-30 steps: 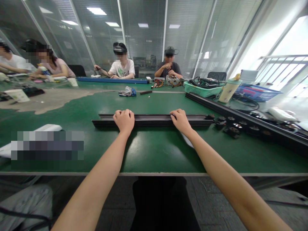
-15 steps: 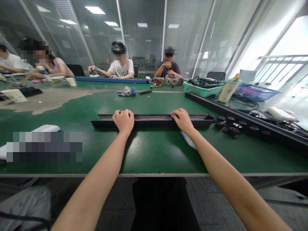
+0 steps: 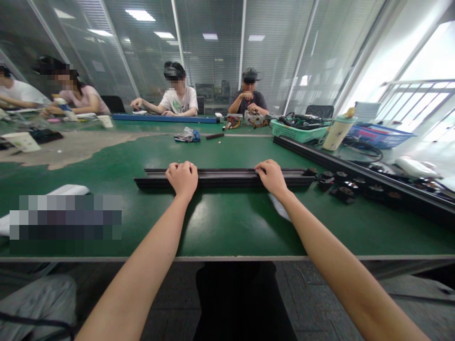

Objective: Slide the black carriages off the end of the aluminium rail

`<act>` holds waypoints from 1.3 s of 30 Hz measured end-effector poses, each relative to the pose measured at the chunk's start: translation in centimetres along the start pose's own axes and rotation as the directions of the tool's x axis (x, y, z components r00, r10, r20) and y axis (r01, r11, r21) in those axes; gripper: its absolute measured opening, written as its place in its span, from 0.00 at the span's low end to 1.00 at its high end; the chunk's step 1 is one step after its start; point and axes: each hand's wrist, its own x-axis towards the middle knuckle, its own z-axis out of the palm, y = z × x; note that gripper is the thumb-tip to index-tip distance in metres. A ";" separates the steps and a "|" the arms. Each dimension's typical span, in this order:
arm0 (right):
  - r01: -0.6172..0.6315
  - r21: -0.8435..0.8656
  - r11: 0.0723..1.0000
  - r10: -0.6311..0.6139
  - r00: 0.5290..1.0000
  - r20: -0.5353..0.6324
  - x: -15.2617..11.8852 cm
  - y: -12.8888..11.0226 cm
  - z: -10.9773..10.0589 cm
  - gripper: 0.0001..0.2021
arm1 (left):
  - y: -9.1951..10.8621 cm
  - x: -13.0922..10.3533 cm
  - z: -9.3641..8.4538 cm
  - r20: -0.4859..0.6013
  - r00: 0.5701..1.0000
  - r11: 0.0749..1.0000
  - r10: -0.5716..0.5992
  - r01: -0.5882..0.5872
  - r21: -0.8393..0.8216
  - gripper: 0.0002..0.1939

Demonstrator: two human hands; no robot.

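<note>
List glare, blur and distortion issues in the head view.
Head view: soft glare on the glossy green tabletop between the forearms; window light washes out the area by the pale metal railing.
Head view: wide-angle stretch towards the sides; mosaic hides faces and something front left; the long black channelled rail reads dark; detail at the right hand's fingertips unclear.

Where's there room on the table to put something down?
Bare green table shows before the short rail, between the left arm and a pale thing, and behind that rail, up to the cloth. The right is crowded: black parts, long rail, baskets, bottle.
</note>
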 end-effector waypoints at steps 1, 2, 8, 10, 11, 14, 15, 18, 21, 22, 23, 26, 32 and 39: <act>0.003 0.006 1.000 -0.003 1.000 -0.005 0.0 0.1 0.0 0.11 | 0.0 0.0 0.0 -0.001 1.000 1.000 -0.002 0.002 0.000 0.20; 0.004 0.011 1.000 -0.004 1.000 -0.010 0.0 0.2 0.0 0.11 | -0.1 0.0 0.1 -0.002 1.000 1.000 -0.002 0.002 -0.001 0.20; -0.002 0.035 0.999 0.003 1.000 -0.018 0.0 0.4 -0.1 0.10 | -0.2 0.1 0.2 -0.008 1.000 1.000 0.009 -0.009 -0.001 0.20; -0.005 0.040 0.999 0.005 1.000 -0.017 0.0 0.4 -0.1 0.10 | -0.2 0.1 0.2 -0.009 1.000 1.000 0.004 -0.004 -0.007 0.20; -0.007 0.041 0.999 0.008 1.000 -0.015 0.0 0.4 -0.1 0.10 | -0.1 0.1 0.2 -0.010 1.000 1.000 0.002 -0.002 -0.011 0.19; -0.017 0.040 0.999 0.017 1.000 -0.010 0.1 0.4 -0.2 0.10 | -0.2 0.0 0.2 -0.016 1.000 1.000 0.005 -0.005 -0.015 0.19; -0.020 0.039 0.999 0.020 1.000 -0.009 0.1 0.4 -0.2 0.10 | -0.2 0.0 0.2 -0.020 1.000 1.000 0.009 -0.009 -0.014 0.19; -0.021 0.041 0.999 0.022 1.000 -0.009 0.1 0.4 -0.3 0.10 | -0.4 0.1 0.4 -0.034 0.999 1.000 0.018 -0.019 -0.017 0.19; -0.026 0.045 0.999 0.026 1.000 -0.014 0.1 0.4 -0.3 0.09 | -0.5 0.2 0.6 -0.044 0.999 0.999 0.020 -0.021 -0.024 0.19; -0.030 0.046 0.998 0.030 0.999 -0.016 0.1 0.5 -0.4 0.09 | -0.5 0.2 0.6 -0.043 0.999 1.000 0.020 -0.021 -0.023 0.19; -0.034 0.048 0.998 0.035 0.999 -0.018 0.1 0.5 -0.4 0.09 | -0.5 0.2 0.6 -0.040 0.999 1.000 0.019 -0.020 -0.020 0.19; -0.045 0.050 0.998 0.046 0.999 -0.024 0.2 0.6 -0.4 0.09 | -0.5 0.2 0.5 -0.034 0.999 1.000 0.020 -0.020 -0.010 0.20; -0.051 0.058 0.997 0.054 0.998 -0.042 0.3 0.8 -0.5 0.07 | -0.4 0.1 0.4 -0.036 0.999 1.000 0.021 -0.022 -0.020 0.20; -0.084 0.038 0.996 0.085 0.995 -0.051 0.2 0.8 -0.9 0.07 | -0.2 0.0 0.1 -0.016 1.000 1.000 0.009 -0.009 -0.013 0.20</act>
